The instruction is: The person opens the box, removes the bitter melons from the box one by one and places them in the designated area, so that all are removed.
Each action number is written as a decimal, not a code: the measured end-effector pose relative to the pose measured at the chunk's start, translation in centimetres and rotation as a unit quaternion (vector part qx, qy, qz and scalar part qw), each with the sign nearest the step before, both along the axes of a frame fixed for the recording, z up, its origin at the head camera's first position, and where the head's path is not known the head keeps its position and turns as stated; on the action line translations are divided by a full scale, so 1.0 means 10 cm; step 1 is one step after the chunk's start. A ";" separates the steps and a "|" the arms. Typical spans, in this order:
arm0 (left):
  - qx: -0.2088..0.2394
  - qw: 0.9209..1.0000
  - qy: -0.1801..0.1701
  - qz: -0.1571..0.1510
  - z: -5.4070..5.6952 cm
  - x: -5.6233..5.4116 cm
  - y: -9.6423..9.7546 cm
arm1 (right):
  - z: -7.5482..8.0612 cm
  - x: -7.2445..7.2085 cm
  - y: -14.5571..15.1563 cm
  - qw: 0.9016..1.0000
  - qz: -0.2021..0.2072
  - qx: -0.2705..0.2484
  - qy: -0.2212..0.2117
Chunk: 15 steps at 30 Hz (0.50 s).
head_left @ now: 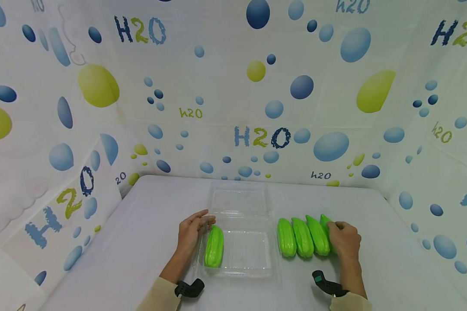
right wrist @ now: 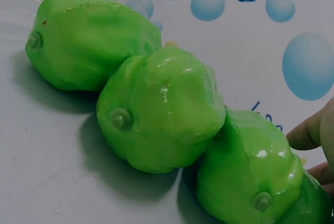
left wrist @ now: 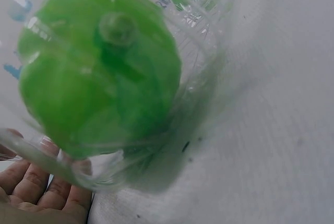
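Many blue and green spots dot the white wall [head_left: 225, 77], and its sides are cut off. Below is a white counter [head_left: 151, 224]. On it sits a see-through plastic box [head_left: 243, 250], its clear lid [head_left: 239, 198] lying open behind; their edges are hard to see. The left hand [head_left: 190, 229] touches the box's left edge near the back; I cannot tell if its fingers pinch it. The right hand [head_left: 344, 237] curls its fingers over the last green vegetable [head_left: 325, 221], gripping it and hiding most of it. Three other green vegetables [head_left: 304, 237] lie beside that one, right of the box. One boxed vegetable [head_left: 214, 246] lies at the box's left side, blurry up close. All lie long ways front to back, thin ends pointing away. They are shiny and lumpy, with little round stubs [right wrist: 121, 119] at the near ends.
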State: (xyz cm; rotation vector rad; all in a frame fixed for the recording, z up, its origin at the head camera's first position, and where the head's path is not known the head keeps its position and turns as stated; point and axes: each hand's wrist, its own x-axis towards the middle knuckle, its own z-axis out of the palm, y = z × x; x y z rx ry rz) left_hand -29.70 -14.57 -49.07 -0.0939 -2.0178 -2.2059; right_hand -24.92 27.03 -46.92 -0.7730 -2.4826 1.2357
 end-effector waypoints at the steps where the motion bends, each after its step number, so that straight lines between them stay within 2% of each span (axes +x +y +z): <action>1: 0.001 1.000 0.000 0.000 0.00 0.00 0.00 | 0.00 0.00 0.00 1.000 -0.001 0.001 0.001; 8: 0.002 1.000 -0.002 0.000 0.00 0.01 0.00 | 0.05 0.02 0.00 1.000 -0.010 0.005 0.010; 15: 0.000 1.000 -0.002 0.001 0.01 0.00 0.00 | 0.18 0.02 -0.06 0.998 -0.021 0.014 0.052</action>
